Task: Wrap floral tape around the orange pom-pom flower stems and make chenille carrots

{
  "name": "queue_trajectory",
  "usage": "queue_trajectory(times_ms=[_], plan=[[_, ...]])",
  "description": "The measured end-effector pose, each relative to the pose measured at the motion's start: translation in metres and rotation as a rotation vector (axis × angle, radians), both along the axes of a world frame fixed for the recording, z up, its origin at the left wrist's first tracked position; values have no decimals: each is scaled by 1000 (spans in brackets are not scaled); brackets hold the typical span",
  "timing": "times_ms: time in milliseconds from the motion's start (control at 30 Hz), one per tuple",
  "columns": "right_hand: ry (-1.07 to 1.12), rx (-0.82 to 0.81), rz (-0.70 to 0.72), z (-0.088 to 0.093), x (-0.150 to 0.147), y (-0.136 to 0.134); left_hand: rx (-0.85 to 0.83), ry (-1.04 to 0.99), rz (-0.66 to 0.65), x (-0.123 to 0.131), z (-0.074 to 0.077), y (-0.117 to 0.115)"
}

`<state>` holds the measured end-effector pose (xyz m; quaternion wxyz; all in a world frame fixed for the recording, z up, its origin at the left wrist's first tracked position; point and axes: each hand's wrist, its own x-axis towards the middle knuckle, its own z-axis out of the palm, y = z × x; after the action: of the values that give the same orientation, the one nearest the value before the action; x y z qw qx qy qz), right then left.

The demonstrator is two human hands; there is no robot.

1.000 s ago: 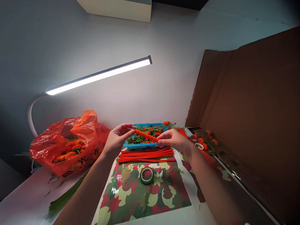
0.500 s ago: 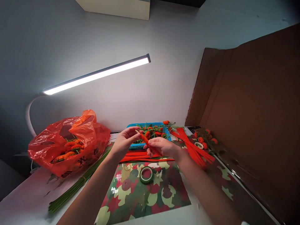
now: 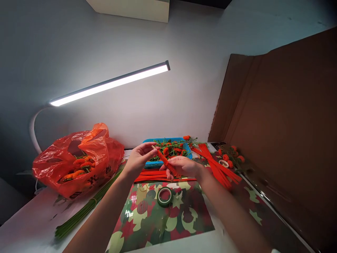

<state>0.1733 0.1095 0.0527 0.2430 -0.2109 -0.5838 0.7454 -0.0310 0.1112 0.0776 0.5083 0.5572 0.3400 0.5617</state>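
Between my hands is a thin pale stick wound with orange pipe cleaner [image 3: 163, 159], slanting down to the right. My left hand [image 3: 139, 156] pinches its bare upper end between thumb and fingers. Farther down, my right hand [image 3: 181, 166] has its thumb and fingers closed round the fuzzy coil, hiding part of it. Behind them stands a blue basket [image 3: 188, 151] holding orange pompom flowers with green stems. Orange pipe cleaners [image 3: 147, 176] lie in a bundle below my hands. A roll of green tape [image 3: 159, 201] rests on the patterned mat [image 3: 181, 228] nearer to me.
A red plastic bag [image 3: 107, 151] with orange flower pieces sits at the left. Green stems [image 3: 79, 215] lie bundled beside it. More orange pipe cleaners [image 3: 217, 168] cross at the right, near a white tape ring [image 3: 223, 163] and a cardboard sheet [image 3: 284, 105]. A lamp [image 3: 113, 83] hangs overhead.
The fingers of my right hand have shifted on the coil, and more of its lower end shows. My left hand keeps its pinch at the stick's top.
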Motion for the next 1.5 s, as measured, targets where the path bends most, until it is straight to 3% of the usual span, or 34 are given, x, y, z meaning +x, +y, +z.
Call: queue_trajectory(times_ms=[133, 300, 367, 500, 600, 767, 1167, 1367, 1500], plan=[[36, -85, 33, -4, 2, 2, -20, -1, -23, 2, -1, 0], [167, -99, -87, -5, -4, 0, -45, 139, -349, 11, -8, -5], [160, -103, -94, -4, -5, 0, -39, 195, -396, 13, -10, -5], [90, -100, -28, -2, -2, -1, -7, 224, -277, 12, -9, -5], [97, -97, -3, -2, -1, -1, 0, 235, -279, 12, -6, -5], [108, -121, -68, -3, -5, -1, 54, 265, -291, 16, -4, -8], [53, -9, -239, -7, -15, -1, 107, 218, -113, 28, -15, -6], [-90, 231, -367, -7, -18, -1, 77, 236, -4, 31, -23, -3], [-219, 381, -527, -10, -24, -4, 49, 254, 80, 31, -34, 3]])
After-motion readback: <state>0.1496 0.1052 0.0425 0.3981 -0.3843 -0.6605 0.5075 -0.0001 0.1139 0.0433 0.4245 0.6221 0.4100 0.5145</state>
